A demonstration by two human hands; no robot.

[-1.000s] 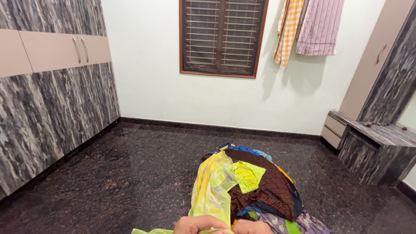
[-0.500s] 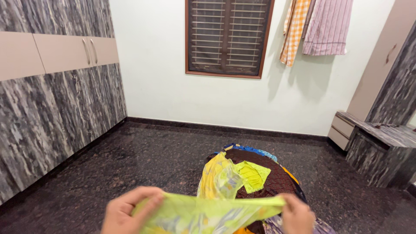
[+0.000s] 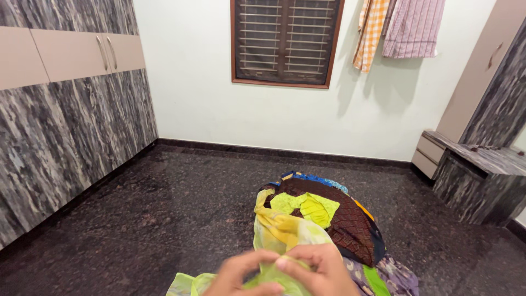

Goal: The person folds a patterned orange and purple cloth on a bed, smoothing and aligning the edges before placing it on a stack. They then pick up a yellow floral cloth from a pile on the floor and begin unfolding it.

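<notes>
Yellow-green cloth (image 3: pixel 274 274) is pinched between the fingers of both the left hand (image 3: pixel 241 274) and right hand (image 3: pixel 318 271), above the clothes pile (image 3: pixel 334 225) on the floor (image 3: pixel 164 219).

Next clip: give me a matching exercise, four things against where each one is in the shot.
Things:
1. yellow-green cloth
2. checked orange towel
3. maroon cloth
4. window

Places:
A. hanging on the wall, upper right
B. in the middle of the back wall, shutters closed behind bars
C. in both hands at the bottom edge
D. on top of the clothes pile on the floor

Pairs: 1-C, 2-A, 3-D, 4-B. The left hand and right hand meet on the cloth, fingers pinching it.
</notes>
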